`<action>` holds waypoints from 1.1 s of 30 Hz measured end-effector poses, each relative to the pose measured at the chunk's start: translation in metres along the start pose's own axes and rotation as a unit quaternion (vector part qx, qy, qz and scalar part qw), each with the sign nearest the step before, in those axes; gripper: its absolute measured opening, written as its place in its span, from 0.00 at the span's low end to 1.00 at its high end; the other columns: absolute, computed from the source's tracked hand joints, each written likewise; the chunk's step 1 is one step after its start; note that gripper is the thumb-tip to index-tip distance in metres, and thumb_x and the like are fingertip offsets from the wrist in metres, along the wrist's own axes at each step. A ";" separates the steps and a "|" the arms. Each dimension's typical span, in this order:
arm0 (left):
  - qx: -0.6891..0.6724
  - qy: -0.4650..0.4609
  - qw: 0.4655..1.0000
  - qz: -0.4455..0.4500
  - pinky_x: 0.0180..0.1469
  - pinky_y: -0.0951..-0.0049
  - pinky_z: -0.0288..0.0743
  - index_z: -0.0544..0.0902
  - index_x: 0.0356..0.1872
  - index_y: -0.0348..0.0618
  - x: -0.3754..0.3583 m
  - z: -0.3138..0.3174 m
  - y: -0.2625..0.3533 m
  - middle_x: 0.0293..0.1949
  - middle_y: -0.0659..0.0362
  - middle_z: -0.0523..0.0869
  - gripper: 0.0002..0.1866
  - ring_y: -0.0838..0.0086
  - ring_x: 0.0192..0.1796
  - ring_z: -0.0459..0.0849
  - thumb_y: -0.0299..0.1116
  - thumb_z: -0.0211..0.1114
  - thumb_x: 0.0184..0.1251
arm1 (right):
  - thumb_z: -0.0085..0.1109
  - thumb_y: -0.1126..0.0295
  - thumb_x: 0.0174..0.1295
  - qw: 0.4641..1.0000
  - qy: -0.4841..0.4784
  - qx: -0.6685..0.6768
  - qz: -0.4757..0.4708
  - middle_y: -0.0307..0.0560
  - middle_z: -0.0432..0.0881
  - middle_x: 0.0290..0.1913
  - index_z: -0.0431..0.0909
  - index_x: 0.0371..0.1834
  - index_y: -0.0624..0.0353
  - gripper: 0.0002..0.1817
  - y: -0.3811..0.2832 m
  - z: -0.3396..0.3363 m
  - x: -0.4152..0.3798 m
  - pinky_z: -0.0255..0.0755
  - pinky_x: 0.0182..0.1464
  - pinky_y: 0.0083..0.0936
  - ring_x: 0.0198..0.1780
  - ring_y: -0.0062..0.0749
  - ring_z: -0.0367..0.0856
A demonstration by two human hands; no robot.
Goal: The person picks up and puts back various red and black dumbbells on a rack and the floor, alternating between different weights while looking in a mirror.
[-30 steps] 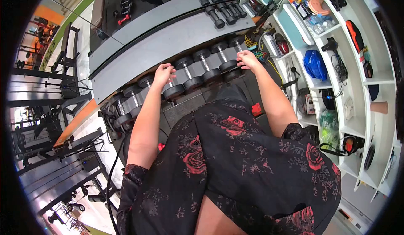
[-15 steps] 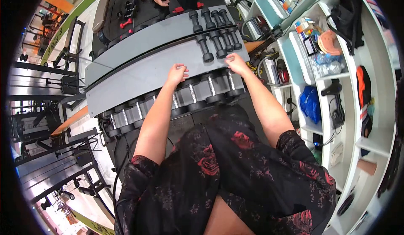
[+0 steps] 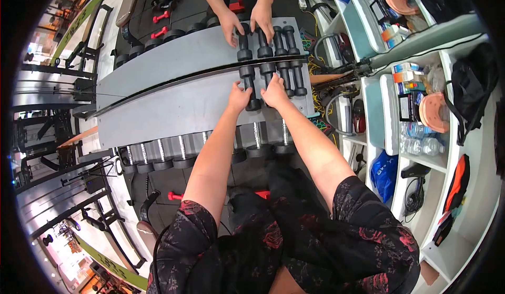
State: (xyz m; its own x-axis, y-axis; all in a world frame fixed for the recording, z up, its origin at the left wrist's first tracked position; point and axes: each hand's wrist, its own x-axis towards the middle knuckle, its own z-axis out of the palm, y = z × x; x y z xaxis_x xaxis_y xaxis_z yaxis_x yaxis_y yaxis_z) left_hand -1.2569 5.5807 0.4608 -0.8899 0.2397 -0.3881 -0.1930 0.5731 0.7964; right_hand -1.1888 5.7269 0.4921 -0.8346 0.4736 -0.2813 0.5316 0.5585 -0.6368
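Observation:
Several small black dumbbells lie side by side on the grey top of a rack (image 3: 168, 107). My left hand (image 3: 239, 97) is at the left side of the leftmost dumbbell (image 3: 249, 85), thumb and fingers apart, fingertips at its handle. My right hand (image 3: 275, 92) closes around the near end of the second dumbbell (image 3: 267, 71) and hides that end. Right of it lie a third dumbbell (image 3: 284, 77) and one more at the outer edge (image 3: 299, 78).
A mirror (image 3: 173, 57) behind the rack top reflects my hands and the dumbbells. Larger dumbbells (image 3: 183, 160) sit on the tier below. A red dumbbell (image 3: 175, 195) lies on the floor. White shelves (image 3: 447, 157) with bags and bottles stand right; gym machines stand left.
Both hands have moved forward to the dumbbells, the left one also to the right. My right hand has closed on the second dumbbell. The view has shifted with my head.

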 end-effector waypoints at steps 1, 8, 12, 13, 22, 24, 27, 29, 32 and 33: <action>0.016 0.005 1.000 -0.007 0.56 0.61 0.76 0.66 0.64 0.31 0.006 0.006 -0.003 0.53 0.38 0.81 0.37 0.51 0.53 0.83 0.42 0.68 0.59 | 0.67 0.63 0.57 1.000 -0.001 -0.003 -0.002 0.70 0.63 0.65 0.49 0.72 0.70 0.46 0.000 0.003 0.006 0.65 0.68 0.41 0.66 0.62 0.67; 0.076 0.040 0.996 0.001 0.52 0.63 0.78 0.76 0.56 0.30 0.025 0.020 -0.001 0.45 0.42 0.86 0.32 0.56 0.48 0.86 0.45 0.71 0.57 | 0.66 0.69 0.57 0.997 -0.017 -0.055 0.058 0.70 0.67 0.60 0.57 0.56 0.71 0.31 0.006 0.022 0.035 0.69 0.63 0.47 0.61 0.63 0.72; 0.053 0.029 0.998 0.007 0.51 0.56 0.78 0.80 0.44 0.30 0.039 0.029 -0.013 0.41 0.37 0.85 0.27 0.44 0.47 0.84 0.46 0.70 0.54 | 0.68 0.75 0.52 0.995 0.014 -0.046 0.084 0.71 0.68 0.59 0.56 0.57 0.73 0.34 -0.007 0.027 0.035 0.69 0.63 0.45 0.61 0.63 0.71; 0.050 0.035 0.998 0.011 0.51 0.56 0.78 0.80 0.44 0.30 0.039 0.026 -0.010 0.41 0.37 0.85 0.27 0.44 0.47 0.84 0.46 0.70 0.54 | 0.68 0.75 0.52 0.996 0.016 -0.045 0.076 0.71 0.68 0.59 0.56 0.57 0.73 0.34 -0.005 0.030 0.039 0.69 0.63 0.45 0.61 0.63 0.71; 0.019 0.042 0.996 -0.072 0.53 0.55 0.76 0.80 0.47 0.29 -0.100 -0.012 -0.076 0.43 0.36 0.85 0.27 0.45 0.49 0.84 0.45 0.67 0.55 | 0.60 0.68 0.60 0.985 -0.146 0.087 0.013 0.74 0.74 0.53 0.60 0.55 0.76 0.27 -0.015 0.044 -0.080 0.71 0.59 0.41 0.59 0.60 0.75; -0.050 0.107 0.990 -0.076 0.52 0.57 0.77 0.80 0.47 0.30 -0.150 -0.035 -0.080 0.40 0.39 0.86 0.27 0.50 0.47 0.86 0.46 0.68 0.56 | 0.59 0.65 0.61 0.971 -0.206 0.119 0.037 0.72 0.75 0.54 0.61 0.54 0.75 0.27 -0.037 0.048 -0.116 0.71 0.58 0.39 0.59 0.54 0.77; -0.158 0.049 0.956 -0.241 0.50 0.60 0.78 0.80 0.45 0.31 -0.218 -0.080 -0.104 0.36 0.44 0.87 0.26 0.55 0.46 0.87 0.47 0.68 0.56 | 0.60 0.65 0.61 0.965 -0.247 0.091 -0.004 0.62 0.79 0.48 0.63 0.52 0.71 0.24 -0.030 0.093 -0.166 0.77 0.48 0.38 0.47 0.48 0.82; -0.159 0.090 0.942 -0.282 0.50 0.59 0.78 0.80 0.45 0.30 -0.264 -0.110 -0.119 0.38 0.43 0.87 0.27 0.54 0.47 0.87 0.47 0.68 0.55 | 0.60 0.68 0.60 0.937 -0.339 0.082 0.020 0.55 0.79 0.39 0.64 0.51 0.68 0.22 -0.041 0.115 -0.194 0.77 0.34 0.34 0.32 0.37 0.82; -0.135 0.157 0.927 -0.313 0.52 0.58 0.78 0.81 0.45 0.29 -0.320 -0.120 -0.207 0.41 0.40 0.86 0.28 0.50 0.49 0.85 0.47 0.68 0.53 | 0.61 0.73 0.58 0.918 -0.391 0.062 -0.024 0.50 0.77 0.32 0.65 0.49 0.66 0.20 -0.048 0.155 -0.237 0.74 0.27 0.32 0.25 0.32 0.79; -0.105 0.190 0.932 -0.292 0.53 0.57 0.77 0.80 0.45 0.28 -0.336 -0.123 -0.240 0.43 0.39 0.86 0.29 0.49 0.50 0.85 0.47 0.68 0.52 | 0.61 0.72 0.57 0.914 -0.402 0.044 -0.048 0.51 0.77 0.31 0.65 0.48 0.68 0.20 -0.052 0.169 -0.249 0.74 0.28 0.33 0.25 0.34 0.79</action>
State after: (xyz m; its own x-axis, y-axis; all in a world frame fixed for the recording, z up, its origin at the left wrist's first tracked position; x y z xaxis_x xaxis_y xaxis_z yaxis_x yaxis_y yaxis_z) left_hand -0.9625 5.2665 0.4567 -0.6825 -0.3813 -0.6236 -0.7308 0.3435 0.5899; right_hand -1.0329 5.4649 0.4735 -0.7327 -0.2470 -0.6342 0.4652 0.4984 -0.7316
